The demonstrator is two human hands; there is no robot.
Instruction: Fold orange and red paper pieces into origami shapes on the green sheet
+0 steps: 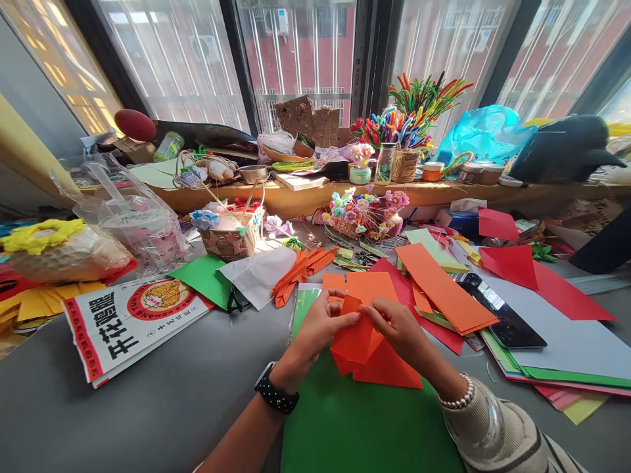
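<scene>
Both hands hold a folded piece of orange paper (352, 338) above a green sheet (365, 427). My left hand (323, 322), with a dotted watch strap at the wrist, pinches the paper's upper left edge between thumb and fingers. On the other side, my right hand (399, 328) is closed at the top right edge, fingertips pressed together on the paper. Flat orange sheets (377, 284) lie behind and below the folded piece, partly covered by it. A stack of orange strips (446, 289) rests to the right, and narrow folded orange pieces (300, 272) lie to the left.
On the right, a phone (503, 315) lies on coloured paper sheets. A printed paper bag (142, 322) and a plastic cup (145, 230) stand left. Behind are a small basket (229, 233), craft flowers (362, 213) and a cluttered sill (300, 197) with pipe cleaners (399, 128).
</scene>
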